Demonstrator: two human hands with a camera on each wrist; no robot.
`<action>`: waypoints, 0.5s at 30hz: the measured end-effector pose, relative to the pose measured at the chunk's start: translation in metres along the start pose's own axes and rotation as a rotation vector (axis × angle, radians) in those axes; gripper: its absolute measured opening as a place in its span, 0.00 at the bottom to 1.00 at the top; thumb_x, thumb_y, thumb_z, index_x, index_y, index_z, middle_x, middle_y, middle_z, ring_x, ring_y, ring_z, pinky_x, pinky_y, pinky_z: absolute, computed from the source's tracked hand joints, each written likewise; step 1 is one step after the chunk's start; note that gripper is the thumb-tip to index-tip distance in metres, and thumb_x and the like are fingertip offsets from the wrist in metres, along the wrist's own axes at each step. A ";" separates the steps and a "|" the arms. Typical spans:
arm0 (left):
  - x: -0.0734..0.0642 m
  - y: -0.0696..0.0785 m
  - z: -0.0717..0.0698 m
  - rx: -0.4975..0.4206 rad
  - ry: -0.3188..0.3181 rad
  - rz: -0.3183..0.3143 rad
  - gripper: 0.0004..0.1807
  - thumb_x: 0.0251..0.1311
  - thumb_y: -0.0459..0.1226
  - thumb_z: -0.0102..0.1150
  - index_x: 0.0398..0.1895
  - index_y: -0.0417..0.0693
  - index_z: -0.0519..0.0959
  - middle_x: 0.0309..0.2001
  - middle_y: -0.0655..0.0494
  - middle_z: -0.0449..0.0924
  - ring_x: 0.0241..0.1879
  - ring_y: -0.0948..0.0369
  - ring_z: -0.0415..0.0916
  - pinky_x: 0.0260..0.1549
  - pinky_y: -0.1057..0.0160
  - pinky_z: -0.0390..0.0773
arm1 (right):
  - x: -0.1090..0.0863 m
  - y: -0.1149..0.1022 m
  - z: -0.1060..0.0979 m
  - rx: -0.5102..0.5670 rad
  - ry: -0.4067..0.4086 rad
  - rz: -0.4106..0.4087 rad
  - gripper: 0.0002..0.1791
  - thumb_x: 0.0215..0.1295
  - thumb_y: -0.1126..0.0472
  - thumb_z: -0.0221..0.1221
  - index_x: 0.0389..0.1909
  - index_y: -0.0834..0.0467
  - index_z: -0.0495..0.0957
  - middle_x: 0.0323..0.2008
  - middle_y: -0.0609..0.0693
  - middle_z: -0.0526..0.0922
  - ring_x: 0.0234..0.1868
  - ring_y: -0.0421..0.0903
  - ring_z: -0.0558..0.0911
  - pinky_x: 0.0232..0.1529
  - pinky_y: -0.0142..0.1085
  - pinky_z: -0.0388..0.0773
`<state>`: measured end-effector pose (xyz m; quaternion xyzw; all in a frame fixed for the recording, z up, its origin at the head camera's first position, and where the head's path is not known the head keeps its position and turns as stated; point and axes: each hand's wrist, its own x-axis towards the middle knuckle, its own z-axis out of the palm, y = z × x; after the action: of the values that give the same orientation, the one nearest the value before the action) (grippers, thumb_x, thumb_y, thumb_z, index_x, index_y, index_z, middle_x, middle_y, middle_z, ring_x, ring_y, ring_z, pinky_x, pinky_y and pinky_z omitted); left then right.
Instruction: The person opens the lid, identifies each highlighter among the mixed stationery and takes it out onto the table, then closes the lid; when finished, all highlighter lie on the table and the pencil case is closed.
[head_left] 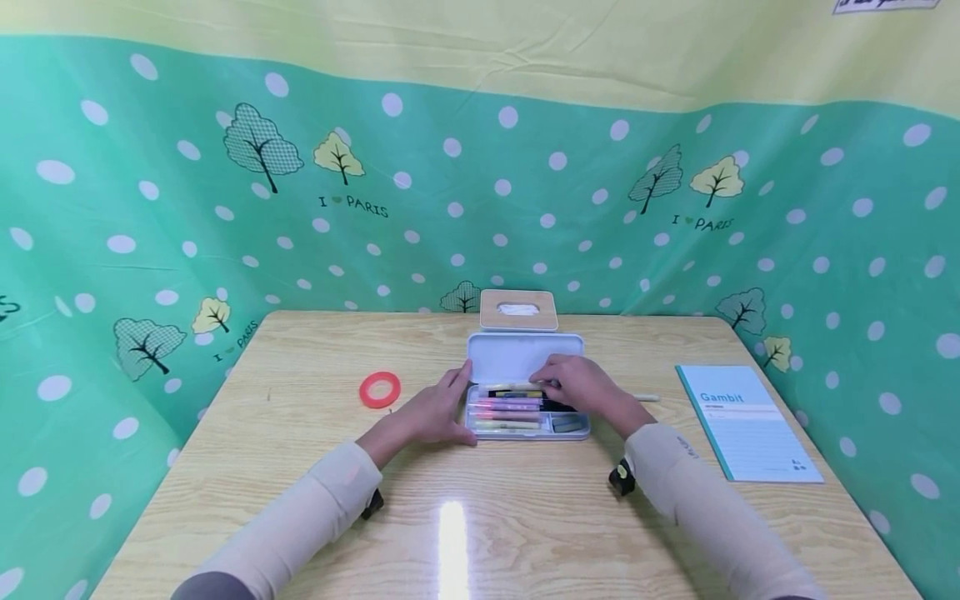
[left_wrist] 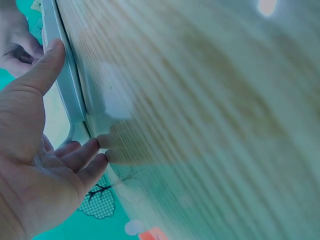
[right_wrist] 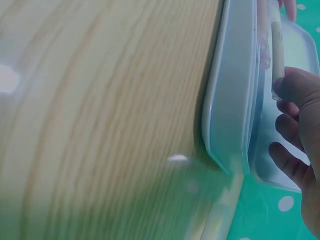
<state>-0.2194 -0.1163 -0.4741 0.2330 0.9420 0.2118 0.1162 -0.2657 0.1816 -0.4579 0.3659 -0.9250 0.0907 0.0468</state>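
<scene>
A white pencil case (head_left: 502,354) lies with its lid raised at the table's middle. Several pens and markers (head_left: 506,416) fill its tray, and a small grey block (head_left: 567,424) sits in the front right compartment. My left hand (head_left: 433,414) rests against the case's left end, thumb at the front corner, fingers fairly straight. Over the back of the tray, my right hand (head_left: 587,386) pinches one end of a pale, clear-capped pen (right_wrist: 278,47) between thumb and fingers. The other fingers of that hand are loosely bent. Part of the tray's right side is hidden beneath it.
A red ring-shaped tape roll (head_left: 365,392) lies left of the case. Behind the case stands a wood-topped tissue box (head_left: 491,312). To the right are a light-coloured pen (head_left: 647,397), partly behind the right wrist, and a blue and white Gambit notebook (head_left: 757,429).
</scene>
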 end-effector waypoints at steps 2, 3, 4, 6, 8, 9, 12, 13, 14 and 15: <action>0.000 0.001 0.000 -0.001 -0.003 0.000 0.75 0.46 0.61 0.77 0.83 0.47 0.32 0.80 0.42 0.52 0.70 0.45 0.69 0.72 0.51 0.70 | -0.003 0.002 -0.002 -0.004 -0.001 0.008 0.12 0.66 0.59 0.66 0.48 0.48 0.89 0.40 0.45 0.87 0.41 0.41 0.84 0.46 0.38 0.85; 0.000 0.001 -0.001 -0.002 -0.004 0.001 0.75 0.46 0.61 0.77 0.83 0.46 0.32 0.80 0.42 0.52 0.70 0.45 0.69 0.72 0.50 0.70 | -0.004 0.003 -0.003 -0.001 -0.001 0.013 0.12 0.66 0.59 0.66 0.48 0.48 0.89 0.40 0.45 0.87 0.41 0.41 0.84 0.46 0.38 0.85; 0.000 0.001 -0.001 -0.003 -0.005 0.002 0.75 0.46 0.61 0.77 0.83 0.46 0.33 0.80 0.42 0.52 0.70 0.45 0.69 0.72 0.50 0.70 | -0.006 0.005 -0.004 0.002 -0.003 0.018 0.12 0.66 0.59 0.66 0.49 0.48 0.89 0.41 0.45 0.87 0.41 0.41 0.83 0.45 0.38 0.85; 0.000 0.001 -0.001 -0.002 -0.005 0.001 0.75 0.46 0.61 0.77 0.83 0.46 0.32 0.80 0.42 0.51 0.70 0.45 0.68 0.72 0.50 0.70 | -0.009 0.008 -0.006 0.005 -0.006 0.028 0.12 0.66 0.59 0.66 0.49 0.48 0.89 0.41 0.45 0.87 0.40 0.40 0.83 0.45 0.37 0.85; 0.000 0.001 0.000 -0.001 -0.004 0.000 0.75 0.46 0.61 0.77 0.83 0.46 0.32 0.80 0.42 0.51 0.71 0.45 0.68 0.72 0.50 0.69 | -0.013 0.012 -0.008 0.013 -0.004 0.040 0.12 0.66 0.59 0.66 0.49 0.48 0.88 0.40 0.44 0.87 0.39 0.38 0.81 0.43 0.36 0.84; 0.000 0.000 0.000 -0.001 -0.003 0.000 0.75 0.46 0.61 0.77 0.83 0.46 0.32 0.80 0.42 0.51 0.71 0.44 0.68 0.72 0.50 0.69 | -0.015 0.014 -0.009 0.019 0.001 0.045 0.12 0.66 0.59 0.66 0.49 0.48 0.89 0.40 0.44 0.86 0.38 0.38 0.81 0.42 0.35 0.83; 0.001 0.000 0.001 -0.001 0.002 0.001 0.75 0.46 0.61 0.77 0.83 0.47 0.32 0.80 0.42 0.51 0.71 0.45 0.68 0.72 0.50 0.69 | -0.022 0.020 -0.013 0.040 0.020 0.059 0.12 0.65 0.61 0.66 0.49 0.48 0.89 0.39 0.44 0.86 0.35 0.37 0.79 0.39 0.33 0.82; 0.001 0.000 0.001 -0.001 0.003 0.001 0.75 0.46 0.61 0.77 0.83 0.47 0.32 0.80 0.42 0.52 0.71 0.45 0.68 0.72 0.50 0.69 | -0.025 0.022 -0.014 0.044 0.025 0.065 0.12 0.65 0.61 0.66 0.49 0.48 0.89 0.38 0.44 0.86 0.35 0.36 0.78 0.38 0.33 0.81; 0.001 -0.001 0.001 -0.001 0.005 0.002 0.75 0.46 0.61 0.77 0.83 0.47 0.32 0.80 0.42 0.52 0.70 0.45 0.68 0.72 0.50 0.70 | -0.028 0.024 -0.015 0.050 0.030 0.071 0.12 0.65 0.61 0.66 0.49 0.48 0.89 0.38 0.44 0.86 0.34 0.36 0.78 0.38 0.33 0.80; 0.001 -0.001 0.001 -0.003 0.005 0.003 0.75 0.46 0.61 0.77 0.83 0.47 0.32 0.80 0.42 0.52 0.70 0.45 0.68 0.72 0.50 0.70 | -0.031 0.026 -0.016 0.058 0.034 0.079 0.12 0.65 0.61 0.66 0.48 0.49 0.89 0.38 0.44 0.86 0.34 0.36 0.77 0.37 0.32 0.80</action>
<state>-0.2204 -0.1159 -0.4755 0.2338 0.9416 0.2139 0.1140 -0.2606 0.2236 -0.4503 0.3288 -0.9347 0.1258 0.0484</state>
